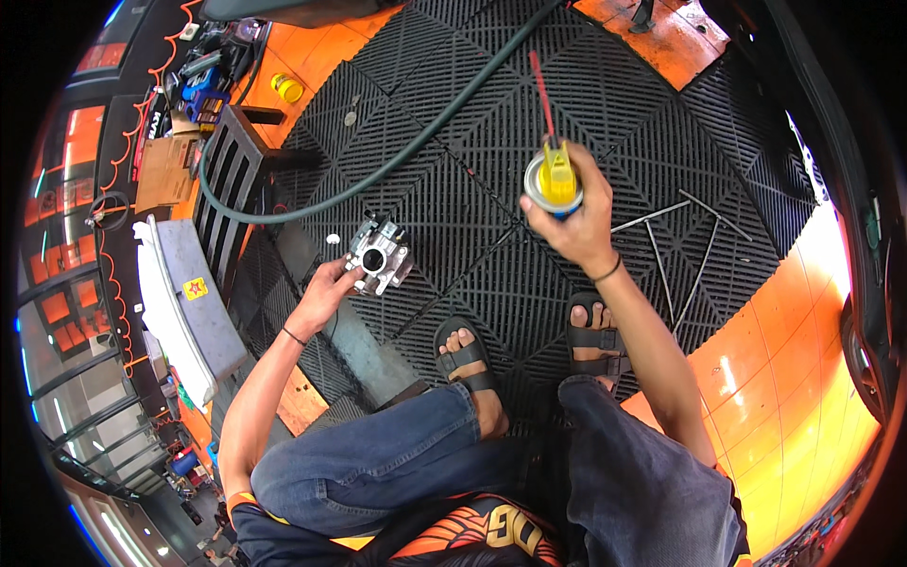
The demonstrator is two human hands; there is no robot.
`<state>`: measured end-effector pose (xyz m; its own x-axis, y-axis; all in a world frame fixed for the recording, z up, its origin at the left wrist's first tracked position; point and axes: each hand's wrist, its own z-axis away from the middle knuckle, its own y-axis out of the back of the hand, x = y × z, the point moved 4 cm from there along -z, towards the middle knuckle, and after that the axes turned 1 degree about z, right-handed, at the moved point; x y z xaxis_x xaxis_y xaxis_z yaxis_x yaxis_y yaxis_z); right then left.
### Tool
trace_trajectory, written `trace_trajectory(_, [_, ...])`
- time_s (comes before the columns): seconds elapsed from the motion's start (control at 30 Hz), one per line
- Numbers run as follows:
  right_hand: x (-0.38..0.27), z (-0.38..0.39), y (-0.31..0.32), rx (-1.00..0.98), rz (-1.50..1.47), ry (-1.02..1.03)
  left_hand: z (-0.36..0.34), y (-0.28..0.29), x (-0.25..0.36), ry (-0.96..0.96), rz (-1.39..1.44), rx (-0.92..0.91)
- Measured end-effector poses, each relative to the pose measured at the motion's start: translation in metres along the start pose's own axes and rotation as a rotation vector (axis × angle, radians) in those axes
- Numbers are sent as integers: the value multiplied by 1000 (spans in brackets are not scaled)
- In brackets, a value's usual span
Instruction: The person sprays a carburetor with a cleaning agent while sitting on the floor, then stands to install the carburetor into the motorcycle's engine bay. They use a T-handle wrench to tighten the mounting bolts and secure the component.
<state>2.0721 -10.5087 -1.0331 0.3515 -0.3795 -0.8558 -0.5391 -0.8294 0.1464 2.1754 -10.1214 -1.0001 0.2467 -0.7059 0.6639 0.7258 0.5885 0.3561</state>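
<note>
My left hand (pixel 331 288) grips a silver metal throttle body (pixel 383 269) by its lower left side, with the round dark bore facing up. In my right hand (pixel 588 222) is a spray can (pixel 534 189) with a yellow nozzle top (pixel 558 177). A thin red straw (pixel 541 90) sticks out of the nozzle and points away from me. The can and the throttle body are well apart. Most of the can's body is hidden below its top and behind my fingers.
Black slatted mats (pixel 425 180) cover the floor, with a thick green hose (pixel 378 175) curving across. Thin metal rods (pixel 661 260) lie right of the can. At left are a black slatted stand (pixel 227 170), a grey panel (pixel 203 293) and a cardboard box (pixel 168 170). A yellow container (pixel 286 88) stands farther off.
</note>
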Motion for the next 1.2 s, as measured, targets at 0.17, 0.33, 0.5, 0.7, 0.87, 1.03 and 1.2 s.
trace_trajectory(0.17, [-80, 19, -16, -333, -251, -142, -3, -9, 12, 24, -164, 170])
trace_trajectory(0.33, [-107, 50, -54, -694, -447, -633, -19, 13, -2, -99, -544, 318])
trace_trajectory(0.5, [-91, 80, -71, -632, -413, -596, -21, 12, -3, -198, -739, 383])
trace_trajectory(0.7, [-92, 73, -67, -580, -391, -622, -18, -3, 7, -262, -864, 404])
trace_trajectory(0.87, [-94, 76, -67, -618, -372, -708, -22, -10, 8, -256, -901, 422])
trace_trajectory(1.03, [-88, 81, -70, -637, -379, -711, -21, -11, 9, -209, -956, 443])
trace_trajectory(1.2, [-87, 79, -68, -620, -299, -644, -17, -15, 12, -185, -969, 459])
